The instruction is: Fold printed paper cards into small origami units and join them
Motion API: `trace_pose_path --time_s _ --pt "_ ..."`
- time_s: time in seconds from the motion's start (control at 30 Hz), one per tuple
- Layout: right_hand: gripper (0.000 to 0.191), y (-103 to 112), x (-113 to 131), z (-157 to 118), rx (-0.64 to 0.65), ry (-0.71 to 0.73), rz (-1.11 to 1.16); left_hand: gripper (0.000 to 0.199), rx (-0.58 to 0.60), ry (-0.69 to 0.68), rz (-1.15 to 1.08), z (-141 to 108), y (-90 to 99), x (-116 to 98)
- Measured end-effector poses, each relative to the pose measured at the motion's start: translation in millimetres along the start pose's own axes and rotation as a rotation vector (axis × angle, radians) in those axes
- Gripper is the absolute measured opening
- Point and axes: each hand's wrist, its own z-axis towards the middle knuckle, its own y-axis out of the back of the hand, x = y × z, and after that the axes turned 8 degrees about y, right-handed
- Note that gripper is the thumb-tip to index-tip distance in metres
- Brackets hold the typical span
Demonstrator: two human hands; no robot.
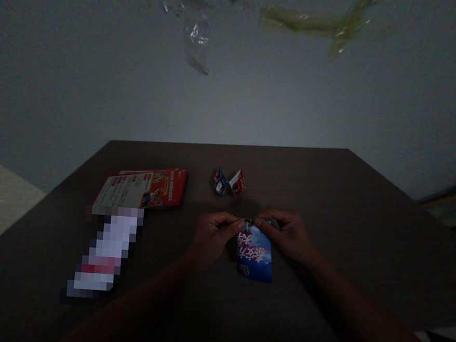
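Observation:
A blue printed sheet of paper (259,256) with white and red lettering hangs between my hands, just above the table. My left hand (215,235) pinches its upper left part between thumb and fingers. On the other side, my right hand (286,232) pinches the upper right part, thumb towards me. The sheet's top edge looks folded over, though the fingertips partly cover it. Beyond my hands stands a small folded paper piece (237,183) in red, white and dark blue, with two raised flaps.
A stack of red printed sheets (166,190) lies at the left on the dark wooden table (290,170). Nearer me is a blurred-out pale object (107,254). A white wall (232,103) with strips of tape rises behind the table.

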Motion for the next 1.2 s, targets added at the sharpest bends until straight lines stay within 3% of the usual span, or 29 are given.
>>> trace_pose_path --time_s 0.4,0.87,1.2 --pt "0.015 -2 3 2 0.072 0.059 -0.064 0.015 0.04 -0.014 0.013 2 -1.1 3" --pt "0.016 -3 0 -1 -0.029 0.075 -0.073 0.022 0.061 0.012 -0.014 3 -7.8 10" --pt "0.017 -4 1 0 -0.004 0.052 -0.05 0.023 0.038 -0.025 0.036 0 -6.6 5"
